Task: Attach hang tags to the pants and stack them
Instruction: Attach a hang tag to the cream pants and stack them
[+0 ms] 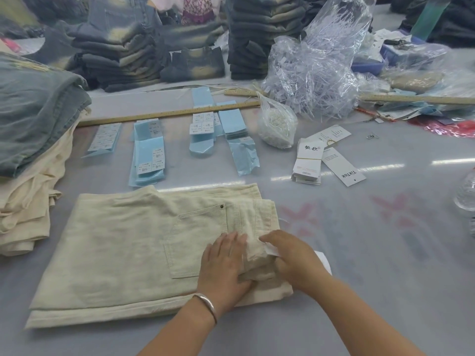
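pinching the soft, limp cream pants [123,242] at the waistband, right hand [290,255] grips while left hand [223,263] presses flat.

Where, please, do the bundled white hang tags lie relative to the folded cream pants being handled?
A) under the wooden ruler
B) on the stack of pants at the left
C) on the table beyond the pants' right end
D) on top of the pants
C: the hang tags lie on the grey table, beyond the right end of the cream pants, touching neither them nor the ruler.
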Demonstrator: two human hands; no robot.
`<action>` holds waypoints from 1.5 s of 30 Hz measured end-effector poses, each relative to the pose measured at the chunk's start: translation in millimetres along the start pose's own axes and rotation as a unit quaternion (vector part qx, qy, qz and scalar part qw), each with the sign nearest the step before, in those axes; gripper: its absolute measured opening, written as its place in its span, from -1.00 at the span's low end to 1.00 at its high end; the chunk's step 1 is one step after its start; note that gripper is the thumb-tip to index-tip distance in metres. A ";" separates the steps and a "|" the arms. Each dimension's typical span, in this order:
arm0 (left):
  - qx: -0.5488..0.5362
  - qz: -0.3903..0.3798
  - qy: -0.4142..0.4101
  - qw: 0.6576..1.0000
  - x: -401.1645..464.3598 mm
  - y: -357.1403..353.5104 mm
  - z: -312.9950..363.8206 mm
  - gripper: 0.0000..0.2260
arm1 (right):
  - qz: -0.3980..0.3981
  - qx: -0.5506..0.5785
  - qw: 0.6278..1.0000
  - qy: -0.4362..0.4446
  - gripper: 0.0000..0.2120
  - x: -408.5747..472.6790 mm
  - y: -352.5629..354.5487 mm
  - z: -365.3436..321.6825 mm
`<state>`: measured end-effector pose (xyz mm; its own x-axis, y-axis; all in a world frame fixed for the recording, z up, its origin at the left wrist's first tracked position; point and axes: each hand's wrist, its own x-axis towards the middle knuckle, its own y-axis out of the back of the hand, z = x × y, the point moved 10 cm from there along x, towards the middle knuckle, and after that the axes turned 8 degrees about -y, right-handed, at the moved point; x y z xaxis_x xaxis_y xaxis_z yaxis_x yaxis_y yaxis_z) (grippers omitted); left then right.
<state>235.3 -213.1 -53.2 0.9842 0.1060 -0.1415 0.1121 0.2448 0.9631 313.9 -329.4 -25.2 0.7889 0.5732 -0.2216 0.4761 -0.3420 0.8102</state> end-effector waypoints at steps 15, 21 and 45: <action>-0.050 0.230 0.355 0.905 -96.1 89.1 -233.8 -0.58 | 0.024 0.031 0.977 -0.210 -0.08 54.5 22.1 9.9; -0.115 0.104 0.531 0.833 -165.3 58.8 -329.9 -0.07 | 0.004 0.062 0.959 -0.276 0.20 73.1 -17.0 -6.0; -0.426 0.106 -0.206 0.875 26.4 207.1 59.1 -0.72 | 0.357 0.397 0.824 -0.190 -0.32 -84.8 163.9 54.8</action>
<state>292.6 -216.6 156.1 0.9559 -0.0769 0.2833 -0.0492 0.9095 0.4129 346.3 -474.9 96.6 0.9706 -0.2090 -0.1192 -0.1777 -0.9568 0.2299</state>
